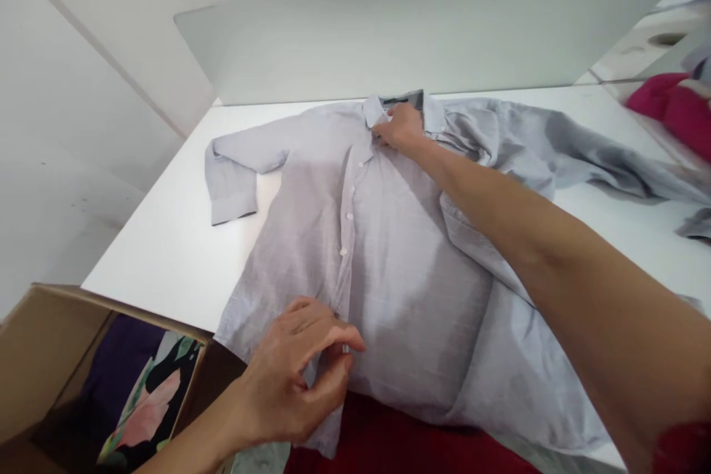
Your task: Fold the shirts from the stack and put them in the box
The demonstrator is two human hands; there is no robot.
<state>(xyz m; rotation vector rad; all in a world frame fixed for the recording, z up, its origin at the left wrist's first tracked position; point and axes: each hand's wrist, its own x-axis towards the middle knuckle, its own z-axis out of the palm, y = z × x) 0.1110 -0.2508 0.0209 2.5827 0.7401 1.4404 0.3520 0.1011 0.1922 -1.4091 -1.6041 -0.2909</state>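
Observation:
A light grey button-up shirt (411,237) lies front side up, its collar at the far side and its lower edge toward me. My right hand (403,126) reaches across to the collar, fingers closed on the cloth at the neck opening. Nearer to me, my left hand (305,366) is curled with thumb and forefinger pinching the buttoned front edge low on the shirt. Small white buttons run up between the hands. The sleeve on the left is bent downward; the other stretches off to the right with wrinkles.
The shirt lies on a white table (167,229) with a pale upright panel (389,29) behind it. An open cardboard box (55,341) at lower left holds purple cloth and a floral fabric (147,407). Magenta cloth (675,111) sits at the far right.

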